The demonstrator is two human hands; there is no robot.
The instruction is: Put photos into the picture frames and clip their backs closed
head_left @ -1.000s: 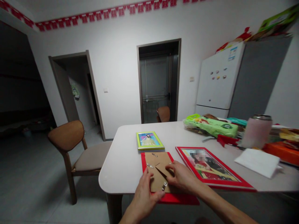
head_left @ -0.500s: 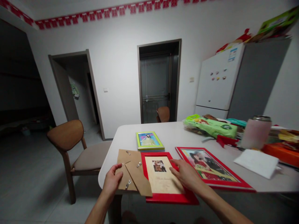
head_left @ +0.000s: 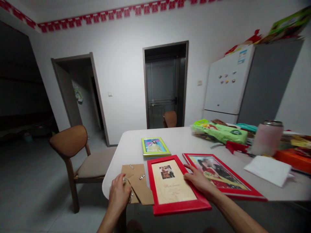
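A red picture frame [head_left: 178, 207] lies at the table's near edge with a cream paper insert [head_left: 173, 189] showing in it. Its brown cardboard backing board [head_left: 139, 191], with metal clips and a fold-out stand, lies to the left of the frame on the table. My left hand [head_left: 119, 194] rests on that board with fingers curled over its near left part. My right hand [head_left: 198, 179] grips the frame's right side, thumb on top.
A larger red frame [head_left: 243, 191] lies to the right, a small green frame [head_left: 155, 146] behind. Further right are a green snack pack [head_left: 218, 131], a pink flask [head_left: 267, 136], white paper [head_left: 267, 170]. A wooden chair [head_left: 73, 152] stands left of the white table [head_left: 126, 171].
The backing board came off the frame and was carried left and set on the table. The frame's insert is now exposed, and the frame's near end has shifted slightly.
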